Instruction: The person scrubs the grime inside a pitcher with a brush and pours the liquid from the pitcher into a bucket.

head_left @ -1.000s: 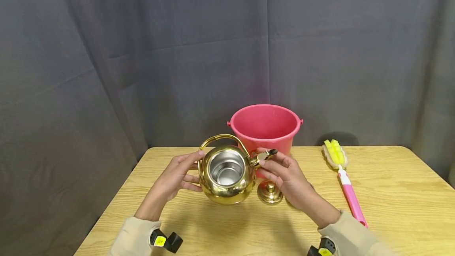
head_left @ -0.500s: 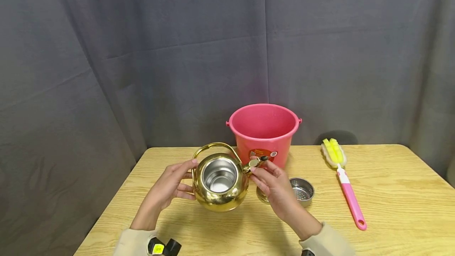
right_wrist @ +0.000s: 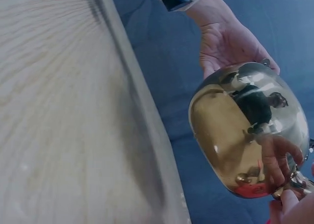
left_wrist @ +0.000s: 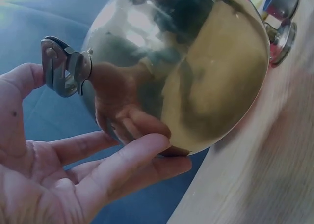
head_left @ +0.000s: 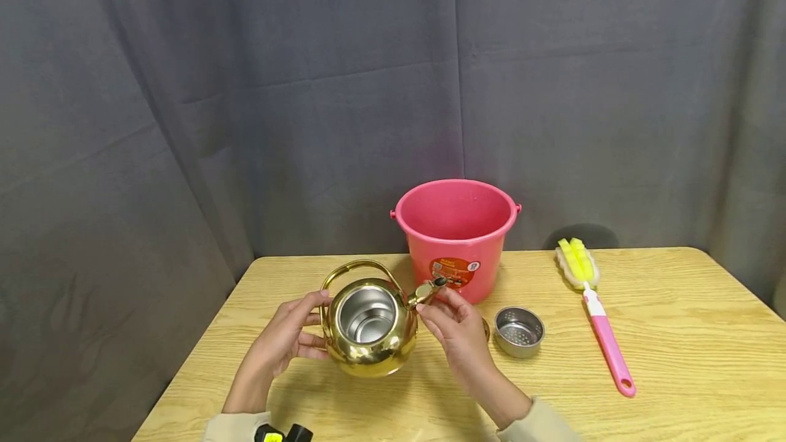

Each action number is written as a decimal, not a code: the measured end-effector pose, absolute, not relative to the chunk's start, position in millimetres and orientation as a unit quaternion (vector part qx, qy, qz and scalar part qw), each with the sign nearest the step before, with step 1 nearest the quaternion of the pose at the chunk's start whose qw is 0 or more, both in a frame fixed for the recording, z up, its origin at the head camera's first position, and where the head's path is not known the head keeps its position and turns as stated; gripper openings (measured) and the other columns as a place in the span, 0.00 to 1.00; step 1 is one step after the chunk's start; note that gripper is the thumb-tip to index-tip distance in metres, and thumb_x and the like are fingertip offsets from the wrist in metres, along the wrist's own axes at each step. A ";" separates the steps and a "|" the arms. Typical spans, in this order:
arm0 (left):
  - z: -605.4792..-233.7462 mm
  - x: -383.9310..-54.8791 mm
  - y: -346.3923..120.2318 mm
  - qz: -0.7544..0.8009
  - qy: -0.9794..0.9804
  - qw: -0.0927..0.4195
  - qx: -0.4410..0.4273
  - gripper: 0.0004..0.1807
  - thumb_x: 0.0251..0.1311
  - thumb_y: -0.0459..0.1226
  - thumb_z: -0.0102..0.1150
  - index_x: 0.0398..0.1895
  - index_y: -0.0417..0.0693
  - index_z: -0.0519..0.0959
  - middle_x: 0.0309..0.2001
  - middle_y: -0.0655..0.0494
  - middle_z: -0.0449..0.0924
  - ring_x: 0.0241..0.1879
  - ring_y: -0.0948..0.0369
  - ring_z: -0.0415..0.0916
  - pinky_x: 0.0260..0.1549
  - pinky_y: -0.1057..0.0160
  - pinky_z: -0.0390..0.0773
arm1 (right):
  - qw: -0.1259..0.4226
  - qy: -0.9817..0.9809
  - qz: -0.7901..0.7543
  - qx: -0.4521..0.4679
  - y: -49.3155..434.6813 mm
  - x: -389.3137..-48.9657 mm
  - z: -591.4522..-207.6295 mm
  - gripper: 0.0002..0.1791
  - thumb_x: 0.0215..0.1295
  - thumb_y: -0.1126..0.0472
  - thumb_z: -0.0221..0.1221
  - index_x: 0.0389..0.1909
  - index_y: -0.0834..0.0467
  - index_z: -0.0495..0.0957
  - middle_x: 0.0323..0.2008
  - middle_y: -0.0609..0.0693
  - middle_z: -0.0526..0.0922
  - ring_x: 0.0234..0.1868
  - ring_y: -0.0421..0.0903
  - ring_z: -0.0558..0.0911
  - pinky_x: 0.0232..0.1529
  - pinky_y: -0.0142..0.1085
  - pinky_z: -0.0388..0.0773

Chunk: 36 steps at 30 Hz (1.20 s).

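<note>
A shiny gold kettle (head_left: 376, 359) with a steel interior is held above the table, its lidless mouth tilted toward me. My left hand (head_left: 284, 338) grips its left side. In the left wrist view the thumb is at the handle bracket (left_wrist: 61, 69) and the other fingers lie against the rounded body. My right hand (head_left: 459, 340) pinches the spout (head_left: 426, 292), with thumb and fingers near its base. Both hands also show around the kettle (right_wrist: 228, 135) in the right wrist view. The gold lid (head_left: 486, 329) is mostly hidden behind my right hand.
A pink bucket (head_left: 424, 254) stands at the table's back edge, close behind the spout. A perforated steel strainer (head_left: 519, 333) sits right of my right hand. Farther right lies a pink-handled sponge brush (head_left: 604, 343). A grey curtain (head_left: 344, 121) hangs behind the wooden table (head_left: 688, 353).
Both hands have carried the kettle left and down, nearer to me. The strainer and the bucket's label have come into view, while the lid has become mostly covered by the right hand.
</note>
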<state>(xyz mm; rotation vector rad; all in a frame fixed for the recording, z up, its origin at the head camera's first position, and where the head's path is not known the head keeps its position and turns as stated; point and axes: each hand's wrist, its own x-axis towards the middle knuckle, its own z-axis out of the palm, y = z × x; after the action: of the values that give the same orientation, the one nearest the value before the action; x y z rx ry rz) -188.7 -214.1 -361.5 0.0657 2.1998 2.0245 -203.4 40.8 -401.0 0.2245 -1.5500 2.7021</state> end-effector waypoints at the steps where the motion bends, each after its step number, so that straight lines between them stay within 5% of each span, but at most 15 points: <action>1: -363.1 -188.6 -214.7 0.675 0.734 0.076 0.018 0.31 0.70 0.49 0.47 0.61 0.28 0.67 0.52 0.32 0.73 0.29 0.43 0.83 0.30 0.48 0.83 | 0.013 -0.497 0.865 0.070 39.7 -203.4 -402.8 0.20 0.57 0.77 0.58 0.53 0.74 0.72 0.42 0.54 0.79 0.46 0.43 0.80 0.54 0.39 0.76; 36: -396.6 -198.6 -220.9 0.640 0.765 0.028 -0.070 0.30 0.67 0.53 0.50 0.55 0.35 0.75 0.41 0.39 0.80 0.23 0.44 0.82 0.18 0.54 0.82 | 0.074 -0.616 0.784 0.021 7.6 -209.2 -431.8 0.22 0.57 0.69 0.63 0.53 0.70 0.74 0.50 0.61 0.79 0.49 0.52 0.80 0.47 0.32 0.77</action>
<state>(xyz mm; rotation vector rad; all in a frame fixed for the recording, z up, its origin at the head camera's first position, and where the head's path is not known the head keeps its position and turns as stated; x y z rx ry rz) -198.6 -220.9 -396.6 -0.2155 2.3605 1.9752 -209.2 7.6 -431.8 0.0630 -1.8484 2.3533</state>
